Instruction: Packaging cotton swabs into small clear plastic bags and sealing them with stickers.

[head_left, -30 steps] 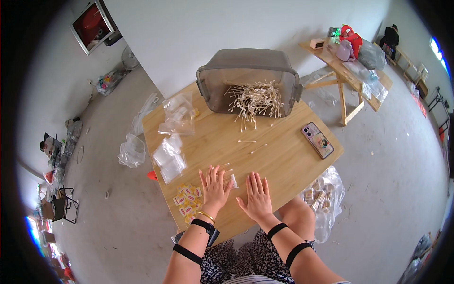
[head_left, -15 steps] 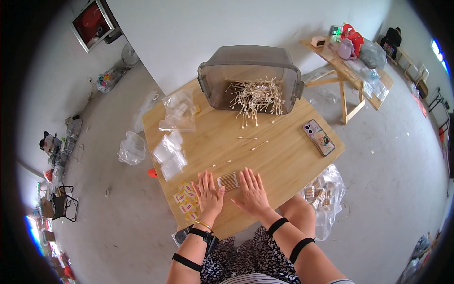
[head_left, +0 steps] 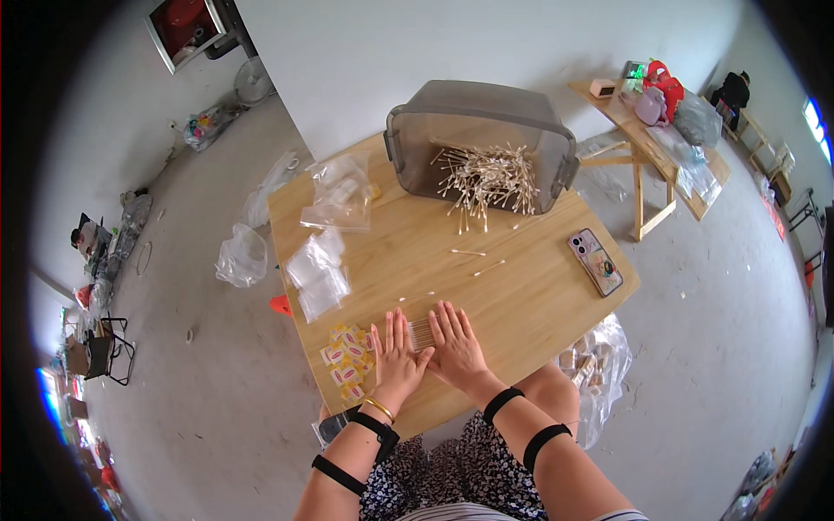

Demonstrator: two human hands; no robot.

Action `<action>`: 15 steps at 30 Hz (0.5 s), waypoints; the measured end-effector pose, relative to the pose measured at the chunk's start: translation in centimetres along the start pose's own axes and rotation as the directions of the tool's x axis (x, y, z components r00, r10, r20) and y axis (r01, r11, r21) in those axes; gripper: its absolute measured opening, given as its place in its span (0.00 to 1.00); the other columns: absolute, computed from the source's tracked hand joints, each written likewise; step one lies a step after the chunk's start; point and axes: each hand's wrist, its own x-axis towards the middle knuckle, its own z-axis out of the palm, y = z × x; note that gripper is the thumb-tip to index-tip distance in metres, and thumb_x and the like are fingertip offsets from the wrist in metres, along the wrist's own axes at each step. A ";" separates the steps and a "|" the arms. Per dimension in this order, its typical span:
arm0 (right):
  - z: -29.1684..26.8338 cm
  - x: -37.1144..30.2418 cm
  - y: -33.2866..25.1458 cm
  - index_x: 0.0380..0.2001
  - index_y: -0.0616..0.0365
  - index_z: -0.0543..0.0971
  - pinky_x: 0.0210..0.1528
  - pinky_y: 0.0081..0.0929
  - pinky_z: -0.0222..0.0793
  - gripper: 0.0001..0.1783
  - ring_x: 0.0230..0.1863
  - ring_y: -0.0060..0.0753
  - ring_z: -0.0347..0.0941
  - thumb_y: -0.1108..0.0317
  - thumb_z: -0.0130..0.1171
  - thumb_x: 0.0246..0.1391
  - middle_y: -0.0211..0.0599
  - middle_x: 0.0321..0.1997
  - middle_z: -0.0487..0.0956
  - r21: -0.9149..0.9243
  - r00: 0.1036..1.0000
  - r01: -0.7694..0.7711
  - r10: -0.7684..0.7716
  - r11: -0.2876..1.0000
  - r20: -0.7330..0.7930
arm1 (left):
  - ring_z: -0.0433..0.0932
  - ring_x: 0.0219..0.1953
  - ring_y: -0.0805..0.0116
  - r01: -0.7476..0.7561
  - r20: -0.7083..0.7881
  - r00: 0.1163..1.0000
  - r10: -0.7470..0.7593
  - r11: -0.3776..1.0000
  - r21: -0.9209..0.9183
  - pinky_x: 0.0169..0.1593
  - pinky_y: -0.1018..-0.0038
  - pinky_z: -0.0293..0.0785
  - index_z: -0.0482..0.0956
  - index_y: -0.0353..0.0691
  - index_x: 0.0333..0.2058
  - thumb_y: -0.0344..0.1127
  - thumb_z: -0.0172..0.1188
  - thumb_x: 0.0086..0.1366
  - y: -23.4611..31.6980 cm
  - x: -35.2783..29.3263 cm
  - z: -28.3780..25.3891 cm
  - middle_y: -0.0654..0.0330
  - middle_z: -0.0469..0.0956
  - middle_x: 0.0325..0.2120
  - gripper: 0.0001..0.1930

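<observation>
A neat row of cotton swabs (head_left: 420, 334) lies side by side on the wooden table, close to its near edge. My left hand (head_left: 399, 360) rests flat against the row's left end, fingers stretched out. At the opposite end my right hand (head_left: 456, 349) is likewise flat and extended, its thumb near the left one. The palms and fingers partly cover the swab tips. Small yellow-and-white labels (head_left: 347, 354) are scattered just left of my left hand. Beyond my hands are a few loose cotton swabs (head_left: 468, 253).
A grey translucent bin (head_left: 482, 102) lies on its side at the far edge, a heap of cotton swabs (head_left: 495, 178) spilling from it. Clear plastic bags (head_left: 318, 276) sit at left, a phone (head_left: 596, 262) at right. A filled bag (head_left: 599, 369) stands beside my knee.
My hands have moved closer together and now cover the ends of the swab row, which were exposed before. The whole view has shifted slightly.
</observation>
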 end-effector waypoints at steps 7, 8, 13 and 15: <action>-0.1 0.2 -0.2 0.71 0.67 0.54 0.79 0.47 0.29 0.49 0.80 0.50 0.37 0.40 0.49 0.59 0.54 0.78 0.48 -0.095 0.998 -0.020 0.025 0.995 0.052 | 0.38 0.76 0.52 -0.019 -0.046 0.999 0.022 0.997 0.072 0.75 0.45 0.29 0.50 0.28 0.70 0.62 0.38 0.73 0.5 -0.3 -0.5 0.46 0.45 0.73 0.43; -0.2 0.2 -0.2 0.71 0.67 0.54 0.79 0.47 0.29 0.49 0.80 0.50 0.37 0.40 0.49 0.59 0.54 0.78 0.48 -0.094 0.998 -0.019 0.024 0.995 0.052 | 0.39 0.76 0.51 -0.029 -0.080 0.996 0.032 0.999 0.032 0.75 0.45 0.31 0.52 0.30 0.70 0.60 0.41 0.73 0.5 -0.3 -0.5 0.47 0.47 0.73 0.41; -0.4 0.1 -0.1 0.72 0.64 0.55 0.79 0.46 0.29 0.48 0.80 0.48 0.37 0.41 0.48 0.59 0.53 0.78 0.49 -0.073 0.999 -0.022 0.026 0.997 0.048 | 0.43 0.76 0.52 -0.084 -0.052 0.995 0.086 0.996 0.037 0.75 0.45 0.32 0.57 0.36 0.69 0.58 0.43 0.73 0.4 -0.3 -1.0 0.51 0.53 0.71 0.36; -0.6 0.0 0.0 0.72 0.64 0.55 0.79 0.46 0.29 0.48 0.80 0.48 0.36 0.40 0.49 0.59 0.53 0.78 0.48 -0.096 0.998 -0.029 0.035 0.995 0.061 | 0.43 0.76 0.51 -0.090 -0.045 0.995 0.091 0.995 0.041 0.74 0.45 0.32 0.58 0.38 0.69 0.57 0.43 0.73 0.4 0.1 -1.3 0.52 0.54 0.71 0.36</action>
